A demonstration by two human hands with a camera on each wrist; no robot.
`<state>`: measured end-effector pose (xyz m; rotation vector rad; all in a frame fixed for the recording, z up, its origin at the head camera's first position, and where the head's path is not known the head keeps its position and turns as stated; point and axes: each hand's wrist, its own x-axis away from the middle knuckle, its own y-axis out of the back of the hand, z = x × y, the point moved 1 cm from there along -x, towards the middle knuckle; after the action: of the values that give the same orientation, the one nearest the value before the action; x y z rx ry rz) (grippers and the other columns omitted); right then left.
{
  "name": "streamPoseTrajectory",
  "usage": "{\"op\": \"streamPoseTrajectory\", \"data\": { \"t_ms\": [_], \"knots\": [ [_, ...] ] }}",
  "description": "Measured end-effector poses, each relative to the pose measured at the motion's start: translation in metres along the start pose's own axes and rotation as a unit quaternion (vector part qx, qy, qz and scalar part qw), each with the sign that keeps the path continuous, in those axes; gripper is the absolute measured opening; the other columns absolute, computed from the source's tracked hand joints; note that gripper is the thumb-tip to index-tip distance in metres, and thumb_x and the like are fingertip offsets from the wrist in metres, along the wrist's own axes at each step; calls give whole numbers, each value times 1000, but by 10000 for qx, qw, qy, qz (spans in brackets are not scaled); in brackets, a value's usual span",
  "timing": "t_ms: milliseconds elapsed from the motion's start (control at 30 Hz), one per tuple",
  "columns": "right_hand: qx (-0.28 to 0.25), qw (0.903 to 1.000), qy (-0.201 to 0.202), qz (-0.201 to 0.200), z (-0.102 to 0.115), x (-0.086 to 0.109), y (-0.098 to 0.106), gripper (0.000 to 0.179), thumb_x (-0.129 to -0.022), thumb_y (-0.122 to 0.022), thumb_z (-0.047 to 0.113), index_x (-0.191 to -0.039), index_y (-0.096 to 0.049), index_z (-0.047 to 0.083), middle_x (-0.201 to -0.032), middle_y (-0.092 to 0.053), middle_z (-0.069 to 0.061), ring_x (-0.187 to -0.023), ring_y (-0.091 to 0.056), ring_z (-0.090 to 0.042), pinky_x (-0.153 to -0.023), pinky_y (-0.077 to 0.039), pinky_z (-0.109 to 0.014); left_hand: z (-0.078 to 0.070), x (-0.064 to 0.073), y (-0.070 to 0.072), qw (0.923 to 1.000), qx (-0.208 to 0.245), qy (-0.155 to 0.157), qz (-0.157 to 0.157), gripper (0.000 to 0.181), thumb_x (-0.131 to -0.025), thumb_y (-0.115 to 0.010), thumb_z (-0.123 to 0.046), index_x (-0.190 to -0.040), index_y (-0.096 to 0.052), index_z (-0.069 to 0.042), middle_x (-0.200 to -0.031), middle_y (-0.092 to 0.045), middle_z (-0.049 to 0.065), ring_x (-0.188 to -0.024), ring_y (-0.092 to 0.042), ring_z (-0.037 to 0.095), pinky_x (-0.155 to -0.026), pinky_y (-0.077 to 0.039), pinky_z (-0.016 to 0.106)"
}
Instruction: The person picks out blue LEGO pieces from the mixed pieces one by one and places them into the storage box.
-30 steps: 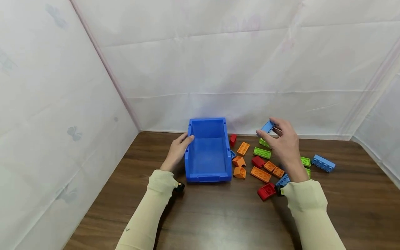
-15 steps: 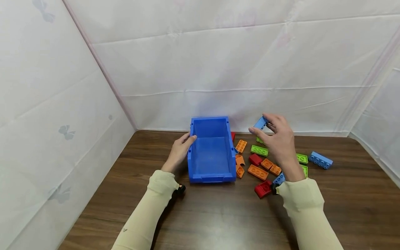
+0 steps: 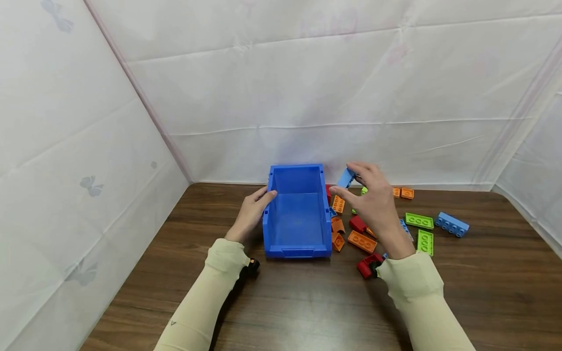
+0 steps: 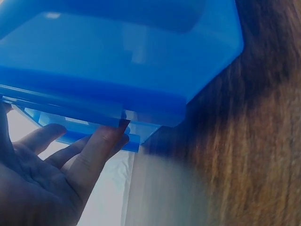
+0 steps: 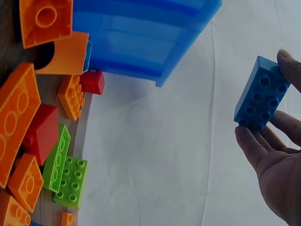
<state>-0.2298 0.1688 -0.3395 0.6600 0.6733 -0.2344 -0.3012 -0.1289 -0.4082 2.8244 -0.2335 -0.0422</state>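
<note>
A blue storage bin (image 3: 297,252) stands on the wooden table, its bare floor visible in the head view. My left hand (image 3: 250,213) grips the bin's left wall, thumb at the rim and fingers on the outside; the left wrist view has the same hand (image 4: 56,169) close up against the blue plastic. Raised just right of the bin, my right hand (image 3: 373,204) pinches a blue toy brick (image 3: 346,178) between thumb and fingertips. Two rows of studs show on that brick (image 5: 264,96) in the right wrist view.
Loose bricks lie right of the bin: an orange one (image 3: 362,241), a red one (image 3: 365,267), green ones such as this green brick (image 3: 419,221), and a blue brick (image 3: 452,224) farthest right. A white sheet (image 3: 281,92) hangs behind the table.
My right hand has carried the blue toy brick leftward, closer to the bin, uncovering orange and green bricks behind it. The left hand keeps its hold; the head view has shifted slightly.
</note>
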Motion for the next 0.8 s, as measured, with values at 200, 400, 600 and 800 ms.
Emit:
{"op": "streamPoseTrajectory", "data": {
  "t_ms": [200, 400, 600, 800],
  "knots": [
    [-213, 9995, 69, 216, 7, -1, -8, 64, -87, -91, 15, -141, -64, -4, -140, -59, -21, -128, -58, -36, -103, -54, -55, 1, -2, 2, 10000, 19, -2, 98, 69, -105, -59, -56, -161, -48, -16, -152, -58, 14, -128, -63, 37, -104, -53, 58],
    [-355, 9984, 120, 414, 17, -3, -19, 64, -89, -90, 18, -143, -64, -2, -143, -59, -19, -130, -58, -34, -101, -56, -53, 1, -1, 5, 9999, -38, 17, 108, 71, -105, -59, -58, -162, -48, -17, -153, -57, 13, -130, -62, 37, -104, -53, 58],
    [-471, 9971, 105, 586, 29, -4, -30, 68, -88, -90, 21, -145, -62, -3, -143, -59, -19, -127, -61, -34, -98, -58, -53, 2, -2, 7, 9997, -26, 99, 218, 70, -106, -57, -57, -163, -46, -17, -153, -57, 15, -129, -63, 38, -104, -53, 58],
    [-250, 9959, 114, 862, 42, 0, -44, 69, -87, -91, 26, -145, -63, 0, -145, -59, -18, -133, -57, -36, -103, -55, -54, 1, -5, 11, 9991, -4, 292, 309, 68, -107, -57, -56, -162, -47, -17, -151, -58, 15, -127, -64, 39, -102, -55, 59]
  ]
}}
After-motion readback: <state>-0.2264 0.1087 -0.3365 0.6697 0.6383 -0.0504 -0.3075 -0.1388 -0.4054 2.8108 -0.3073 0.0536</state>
